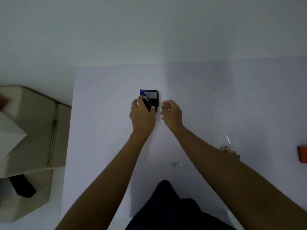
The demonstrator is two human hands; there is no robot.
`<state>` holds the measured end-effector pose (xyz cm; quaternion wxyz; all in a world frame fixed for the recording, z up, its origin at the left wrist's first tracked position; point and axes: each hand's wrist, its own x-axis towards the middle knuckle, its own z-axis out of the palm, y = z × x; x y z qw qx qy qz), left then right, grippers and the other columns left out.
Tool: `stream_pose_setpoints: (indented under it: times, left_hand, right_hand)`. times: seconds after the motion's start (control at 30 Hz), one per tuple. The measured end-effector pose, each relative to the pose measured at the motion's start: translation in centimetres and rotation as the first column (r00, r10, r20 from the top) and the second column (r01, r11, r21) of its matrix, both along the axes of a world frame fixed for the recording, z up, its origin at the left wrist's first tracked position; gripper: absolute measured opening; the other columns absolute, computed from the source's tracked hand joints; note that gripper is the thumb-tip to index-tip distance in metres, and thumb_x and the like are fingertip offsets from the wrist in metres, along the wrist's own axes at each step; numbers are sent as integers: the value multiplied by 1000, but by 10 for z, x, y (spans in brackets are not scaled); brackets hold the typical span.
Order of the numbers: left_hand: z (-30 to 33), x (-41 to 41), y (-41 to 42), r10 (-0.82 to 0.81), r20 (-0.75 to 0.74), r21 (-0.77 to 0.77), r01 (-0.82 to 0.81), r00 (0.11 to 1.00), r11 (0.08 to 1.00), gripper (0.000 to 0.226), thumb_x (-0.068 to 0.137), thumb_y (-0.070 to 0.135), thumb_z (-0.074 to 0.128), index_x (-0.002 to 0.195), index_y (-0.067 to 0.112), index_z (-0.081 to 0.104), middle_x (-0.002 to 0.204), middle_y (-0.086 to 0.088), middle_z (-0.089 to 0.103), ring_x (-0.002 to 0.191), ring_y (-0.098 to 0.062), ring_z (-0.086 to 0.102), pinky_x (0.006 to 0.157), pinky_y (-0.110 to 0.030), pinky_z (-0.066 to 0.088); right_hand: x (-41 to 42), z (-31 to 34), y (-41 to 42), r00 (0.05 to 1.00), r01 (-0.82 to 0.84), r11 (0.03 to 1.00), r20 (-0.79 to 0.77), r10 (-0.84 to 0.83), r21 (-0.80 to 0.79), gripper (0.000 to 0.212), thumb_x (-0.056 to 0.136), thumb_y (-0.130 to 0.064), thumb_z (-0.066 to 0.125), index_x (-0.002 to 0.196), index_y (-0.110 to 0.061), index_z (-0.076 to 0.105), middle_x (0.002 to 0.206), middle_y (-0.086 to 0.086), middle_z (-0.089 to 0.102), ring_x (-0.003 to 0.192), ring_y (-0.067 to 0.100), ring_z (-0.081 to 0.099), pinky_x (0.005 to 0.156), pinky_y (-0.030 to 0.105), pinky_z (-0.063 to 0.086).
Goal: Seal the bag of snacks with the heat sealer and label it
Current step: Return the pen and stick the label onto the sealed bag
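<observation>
Landmark: black mesh pen holder point(152, 97) on white table point(103, 130).

- Left hand point(142, 113): at holder's left wall, apparently pinching blue pen point(143, 95); blur hides contact. Risk: holder tips.
- Right hand point(172, 113): just right, loosely curled, holding nothing.
- Label point(177, 164): nearer the person.
- Clear snack bag point(230, 151): far right, unsealed; forearm could snag it.

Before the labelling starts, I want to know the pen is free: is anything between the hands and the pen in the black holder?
Nothing visible blocks it. The left hand already grips the black mesh holder, fingers beside the blue pen, which sticks out of it. The right hand hangs loosely curled just right of the holder.
</observation>
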<state>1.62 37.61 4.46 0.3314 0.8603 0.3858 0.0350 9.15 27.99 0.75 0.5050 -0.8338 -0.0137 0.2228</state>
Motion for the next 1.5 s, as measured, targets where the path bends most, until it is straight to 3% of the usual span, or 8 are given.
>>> stream_pose_setpoints:
  times: [0.1,0.23,0.9,1.03,1.13,1.2,1.3,1.5]
  left_hand:
    - [8,-35,-53,-124,54,22,123,991,992,36,95,33,59,125,13,53,122,-8,57,107,-20,57,92,-34,46]
    - [-21,-87,-120,-340,-66,-213,319,938,923,19,97,31,58,89,14,57,85,1,57,71,-10,52,64,-19,39]
    - [-69,-118,-164,-337,-157,-216,301,928,929,24,90,18,64,69,12,55,69,0,55,62,-14,51,57,-26,36]
    - [-61,-119,-159,-259,-141,-233,222,956,947,16,88,13,65,72,9,62,69,-1,63,63,-14,56,61,-28,46]
    - [-45,-120,-147,-233,-94,-228,207,968,951,7,90,18,66,84,15,68,81,4,67,70,-9,63,68,-26,54]
    - [-30,-120,-139,-304,-37,-193,291,952,937,5,91,22,67,91,18,71,88,7,68,71,-6,63,69,-23,54]
    - [-9,-115,-129,-500,13,-60,500,866,864,9,90,22,71,97,19,75,93,8,66,65,-1,53,66,-10,43]
    - [29,-89,-122,-759,125,82,755,639,650,13,88,20,72,99,19,79,93,1,68,72,-7,59,67,-10,44]
  right_hand:
    - [-22,3,-41,999,30,1000,-13,-30,-7,14,98,-14,56,106,-9,67,99,13,72,81,25,72,71,36,62]
    - [-69,-8,-109,999,21,997,-36,-24,-74,13,96,-12,58,106,-13,67,97,6,72,84,22,71,77,34,61]
    - [-174,-52,-215,964,-242,970,-108,244,32,46,94,4,50,136,-12,55,131,1,64,120,13,59,106,22,43]
    - [-169,-51,-207,967,-220,975,-136,214,-23,42,98,0,47,138,-11,53,130,2,65,116,8,56,98,4,36]
    - [-165,-47,-202,959,-137,990,-248,136,12,36,97,-3,50,130,-13,60,124,2,69,112,14,62,99,23,49]
    - [-158,-34,-199,939,-24,997,-341,49,78,22,98,-12,55,115,-13,69,110,3,73,94,18,67,78,27,55]
    - [-140,1,-198,877,109,974,-481,-1,196,28,100,-31,55,100,-10,73,94,8,77,70,19,61,55,26,46]
    - [-100,56,-209,814,155,928,-576,74,338,41,92,-44,66,99,-4,74,88,17,73,62,17,53,51,26,37]
